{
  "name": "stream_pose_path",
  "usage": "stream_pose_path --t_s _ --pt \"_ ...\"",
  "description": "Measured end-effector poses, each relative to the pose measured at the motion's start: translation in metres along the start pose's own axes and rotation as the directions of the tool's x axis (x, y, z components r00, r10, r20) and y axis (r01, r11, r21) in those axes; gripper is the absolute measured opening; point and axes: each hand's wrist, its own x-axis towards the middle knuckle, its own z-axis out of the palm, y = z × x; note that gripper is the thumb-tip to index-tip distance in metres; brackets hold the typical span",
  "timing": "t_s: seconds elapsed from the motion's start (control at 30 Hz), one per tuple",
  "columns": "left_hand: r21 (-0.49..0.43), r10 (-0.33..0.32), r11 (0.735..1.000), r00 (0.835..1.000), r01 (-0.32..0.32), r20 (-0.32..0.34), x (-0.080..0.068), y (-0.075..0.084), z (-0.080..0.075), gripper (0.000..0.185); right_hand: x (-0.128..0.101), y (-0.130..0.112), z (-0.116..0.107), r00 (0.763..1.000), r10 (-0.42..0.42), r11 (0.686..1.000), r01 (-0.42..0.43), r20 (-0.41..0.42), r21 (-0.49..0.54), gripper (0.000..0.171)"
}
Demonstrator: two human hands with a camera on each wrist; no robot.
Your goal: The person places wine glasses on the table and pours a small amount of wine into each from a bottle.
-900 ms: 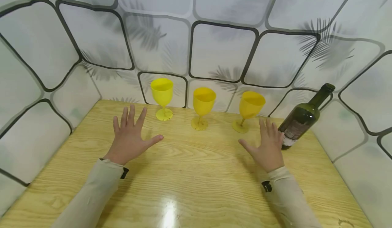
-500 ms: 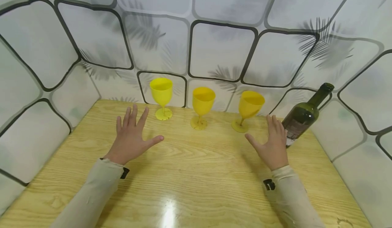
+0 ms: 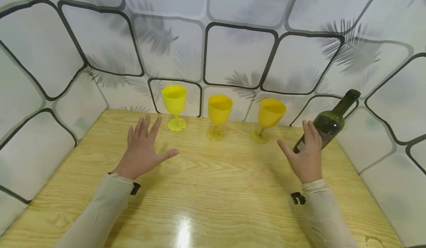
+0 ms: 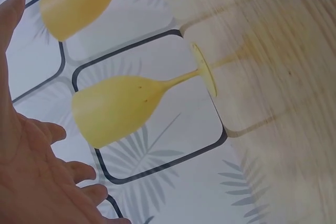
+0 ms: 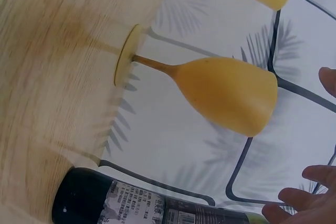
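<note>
My left hand [image 3: 139, 155] hovers over the left of the table, fingers spread and holding nothing. Just beyond its fingertips stands the left yellow goblet [image 3: 174, 100], also seen in the left wrist view as a goblet [image 4: 118, 109] with a thin stem. A middle goblet [image 3: 219, 110] and a right goblet [image 3: 271, 113] complete the row. My right hand [image 3: 307, 159], thumb apart and fingers extended, is in front of the dark green wine bottle [image 3: 327, 126] and hides part of it. In the right wrist view the bottle's torn white label [image 5: 134, 203] shows beside the fingers.
The light wood table [image 3: 206, 188] reaches back to a wall [image 3: 241, 55] with a dark-outlined block and leaf pattern. Side walls close in at left and right. The bottle stands near the right back corner.
My right hand has shifted right and slightly forward, away from the right goblet and across the front of the bottle. The left hand has barely moved; goblets and bottle stay put.
</note>
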Motion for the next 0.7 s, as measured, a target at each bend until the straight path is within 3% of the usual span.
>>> stream_pose_path --t_s 0.13,0.47,0.7 --pt "0.000 0.006 1.000 1.000 -0.006 -0.006 0.002 0.000 -0.001 0.117 0.001 0.003 -0.006 0.997 0.010 0.999 -0.007 -0.070 0.031 0.092" --pt "-0.033 -0.010 0.999 0.999 0.012 0.050 -0.001 0.005 -0.002 0.118 0.008 0.008 -0.011 0.964 -0.068 0.993 0.089 -0.258 0.072 0.087" --pt "-0.065 0.029 0.997 0.999 -0.028 0.014 0.000 0.007 0.002 0.118 0.008 0.004 -0.013 0.894 -0.101 0.983 0.157 -0.436 0.094 0.081"
